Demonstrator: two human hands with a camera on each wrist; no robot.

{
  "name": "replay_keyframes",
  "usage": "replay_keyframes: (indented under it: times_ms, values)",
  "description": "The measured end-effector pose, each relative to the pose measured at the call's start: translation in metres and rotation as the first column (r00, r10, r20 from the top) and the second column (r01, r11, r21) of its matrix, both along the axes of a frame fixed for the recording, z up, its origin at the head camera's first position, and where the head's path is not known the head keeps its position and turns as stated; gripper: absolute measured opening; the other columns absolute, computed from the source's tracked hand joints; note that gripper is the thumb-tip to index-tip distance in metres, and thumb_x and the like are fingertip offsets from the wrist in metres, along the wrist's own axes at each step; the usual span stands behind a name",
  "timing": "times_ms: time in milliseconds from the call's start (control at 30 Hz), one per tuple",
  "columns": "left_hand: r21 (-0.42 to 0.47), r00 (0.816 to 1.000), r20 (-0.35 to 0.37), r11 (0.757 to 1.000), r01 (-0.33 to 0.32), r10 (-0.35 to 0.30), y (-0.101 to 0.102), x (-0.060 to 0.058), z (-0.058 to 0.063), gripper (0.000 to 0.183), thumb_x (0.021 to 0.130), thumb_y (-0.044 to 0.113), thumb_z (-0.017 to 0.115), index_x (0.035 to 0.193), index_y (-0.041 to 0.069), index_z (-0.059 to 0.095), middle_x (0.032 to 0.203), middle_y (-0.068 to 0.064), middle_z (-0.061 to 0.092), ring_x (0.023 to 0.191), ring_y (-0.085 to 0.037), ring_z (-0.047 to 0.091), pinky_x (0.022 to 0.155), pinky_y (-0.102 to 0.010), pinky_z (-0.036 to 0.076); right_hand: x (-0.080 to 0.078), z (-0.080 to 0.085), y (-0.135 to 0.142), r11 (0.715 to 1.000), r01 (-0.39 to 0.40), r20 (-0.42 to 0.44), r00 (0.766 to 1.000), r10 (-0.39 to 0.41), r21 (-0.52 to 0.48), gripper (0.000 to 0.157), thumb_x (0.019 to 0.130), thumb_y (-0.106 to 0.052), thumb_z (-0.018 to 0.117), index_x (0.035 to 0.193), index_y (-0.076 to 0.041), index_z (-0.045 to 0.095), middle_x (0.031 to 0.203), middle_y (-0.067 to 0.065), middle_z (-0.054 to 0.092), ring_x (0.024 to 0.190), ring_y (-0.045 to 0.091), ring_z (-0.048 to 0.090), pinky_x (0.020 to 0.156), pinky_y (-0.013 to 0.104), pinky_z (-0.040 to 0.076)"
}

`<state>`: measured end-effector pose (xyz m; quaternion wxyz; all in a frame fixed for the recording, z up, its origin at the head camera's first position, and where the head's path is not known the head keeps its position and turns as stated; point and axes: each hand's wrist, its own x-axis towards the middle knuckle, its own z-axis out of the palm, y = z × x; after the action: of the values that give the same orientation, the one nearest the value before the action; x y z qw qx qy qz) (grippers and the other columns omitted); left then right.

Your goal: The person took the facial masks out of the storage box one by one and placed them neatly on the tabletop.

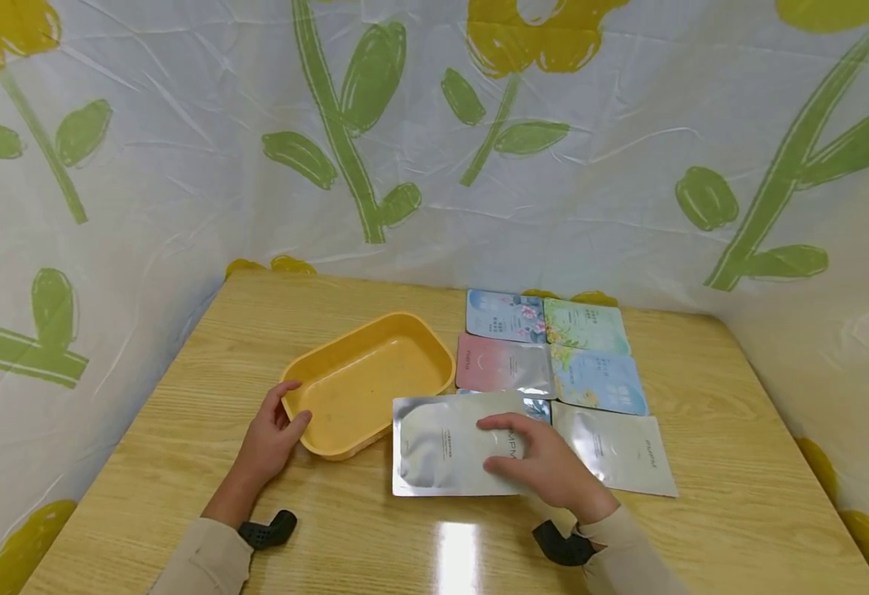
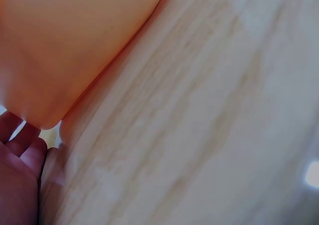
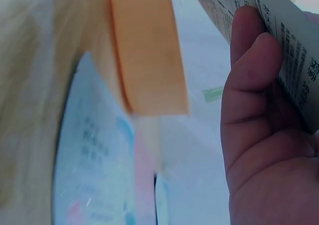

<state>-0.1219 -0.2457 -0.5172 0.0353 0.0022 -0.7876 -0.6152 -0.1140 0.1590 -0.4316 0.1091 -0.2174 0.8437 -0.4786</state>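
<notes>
My left hand point(image 1: 266, 444) grips the near left corner of a yellow plastic basin point(image 1: 363, 380), thumb and fingers on its rim. In the left wrist view, the fingers point(image 2: 25, 140) curl at the corner of the basin point(image 2: 75, 46). A silver sheet mask packet point(image 1: 437, 450) hangs in my right hand point(image 1: 549, 467), pinched at its right end and raised above the table. Printed text covers the underside of that packet point(image 3: 301, 60) in the right wrist view, where my fingers point(image 3: 254, 60) press against it. Its far edge partly hides a blue-patterned packet point(image 1: 537, 409).
To the right, several mask packets lie in two columns: flowered blue point(image 1: 504, 316), green point(image 1: 586, 326), pink and silver point(image 1: 504, 366), light blue point(image 1: 599, 380) and silver point(image 1: 616, 448). The wooden table point(image 1: 345, 529) backs onto a flowered curtain point(image 1: 203, 165).
</notes>
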Motion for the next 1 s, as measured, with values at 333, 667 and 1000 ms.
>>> replay_keyframes:
  times_ms: [333,667,1000]
  values:
    - [-0.011,1.0,0.008,1.0,-0.001,0.001,0.0,0.0,0.001,0.05,0.099,0.008,0.06,0.144,0.003,0.038,0.153,-0.028,0.032,0.14,-0.037,0.035,0.098,-0.007,0.032,0.03,-0.014,0.032,0.996,0.078,-0.008,0.997,-0.078,0.033,0.034,0.087,-0.024,0.08,0.118,-0.014,0.071,0.12,-0.002,0.068,0.113,0.011,0.058,0.096,0.028,0.046]
    - [0.0,1.0,0.016,1.0,0.013,-0.013,0.0,0.0,0.003,0.05,0.1,0.009,0.059,0.144,0.003,0.038,0.155,-0.026,0.03,0.142,-0.035,0.033,0.1,-0.008,0.031,0.053,-0.026,0.053,0.986,0.16,-0.028,0.987,-0.159,0.039,0.028,0.084,-0.018,0.082,0.111,-0.016,0.074,0.111,-0.007,0.07,0.108,0.004,0.058,0.093,0.016,0.04]
    - [-0.017,1.0,0.019,1.0,0.007,-0.007,-0.001,0.0,0.003,0.052,0.101,0.01,0.059,0.147,0.003,0.036,0.157,-0.025,0.028,0.143,-0.035,0.031,0.099,-0.006,0.029,0.063,-0.031,0.072,0.954,0.24,0.135,0.955,-0.265,0.178,0.031,0.085,-0.027,0.081,0.114,-0.017,0.073,0.117,-0.006,0.067,0.11,0.006,0.056,0.097,0.025,0.041]
